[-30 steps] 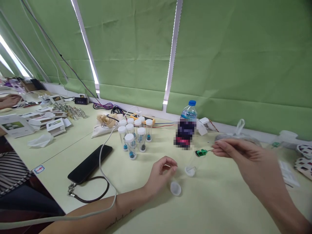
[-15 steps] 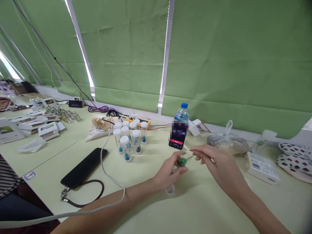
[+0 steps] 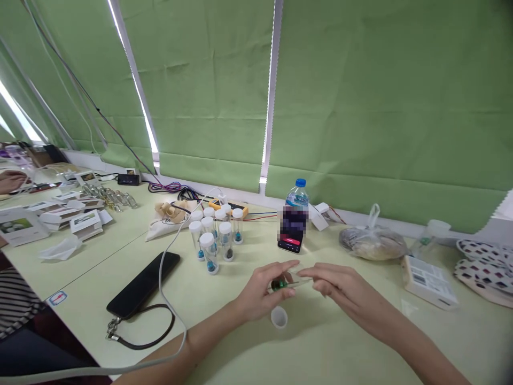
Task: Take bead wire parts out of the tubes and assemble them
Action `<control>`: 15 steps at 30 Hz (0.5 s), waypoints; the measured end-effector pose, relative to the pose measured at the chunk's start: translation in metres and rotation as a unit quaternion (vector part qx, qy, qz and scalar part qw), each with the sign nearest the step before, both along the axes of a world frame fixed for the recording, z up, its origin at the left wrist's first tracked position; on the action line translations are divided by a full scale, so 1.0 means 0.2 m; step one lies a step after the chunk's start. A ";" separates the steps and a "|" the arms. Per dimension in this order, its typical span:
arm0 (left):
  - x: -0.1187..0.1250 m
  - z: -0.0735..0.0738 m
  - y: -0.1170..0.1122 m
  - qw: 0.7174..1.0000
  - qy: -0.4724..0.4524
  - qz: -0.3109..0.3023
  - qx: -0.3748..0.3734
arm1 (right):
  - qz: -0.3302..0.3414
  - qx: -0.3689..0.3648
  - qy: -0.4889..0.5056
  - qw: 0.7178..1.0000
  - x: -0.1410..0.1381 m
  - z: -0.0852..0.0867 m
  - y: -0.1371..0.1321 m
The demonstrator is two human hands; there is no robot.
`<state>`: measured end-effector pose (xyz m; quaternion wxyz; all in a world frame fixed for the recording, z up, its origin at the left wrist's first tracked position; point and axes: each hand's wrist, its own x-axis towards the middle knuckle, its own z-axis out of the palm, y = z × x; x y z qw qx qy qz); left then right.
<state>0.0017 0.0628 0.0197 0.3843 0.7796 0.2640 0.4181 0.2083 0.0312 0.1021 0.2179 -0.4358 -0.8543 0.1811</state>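
Note:
In the head view my left hand (image 3: 262, 293) is closed round a small clear tube with a dark green piece (image 3: 277, 285) showing in it. A thin stem (image 3: 300, 282) points from the green piece toward my right hand (image 3: 334, 280). The right fingertips are pressed together at the stem's far end; they partly hide it. On the table just below my left hand sits a small white round cap (image 3: 279, 317), hollow side up. To the left stand several clear vials (image 3: 211, 260) with white caps and blue or dark pieces inside.
A phone (image 3: 292, 227) leans on a water bottle (image 3: 298, 195) behind my hands. At left lie a black phone with a strap (image 3: 143, 286) and a white cable (image 3: 162, 275) crossing my left forearm. A box (image 3: 429, 282) and plastic bag (image 3: 372, 243) are at right.
Both hands have shifted left and slightly down in the view, with the green piece. The white cap, partly covered before by my left hand, now shows more fully.

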 end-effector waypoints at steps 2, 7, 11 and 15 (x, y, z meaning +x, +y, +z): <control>-0.03 0.01 -0.01 1.000 -0.005 -0.010 -0.006 | 0.027 -0.047 0.008 0.998 -0.02 0.00 -0.02; -0.03 0.00 -0.05 0.999 -0.008 -0.047 0.000 | 0.066 -0.091 0.001 0.994 -0.07 -0.03 -0.07; -0.03 0.00 -0.02 0.992 -0.095 -0.023 -0.075 | 0.043 -0.085 0.095 0.991 -0.04 -0.05 -0.08; -0.05 -0.02 0.06 0.961 -0.214 0.055 -0.169 | -0.102 -0.078 0.083 0.988 -0.06 -0.12 -0.07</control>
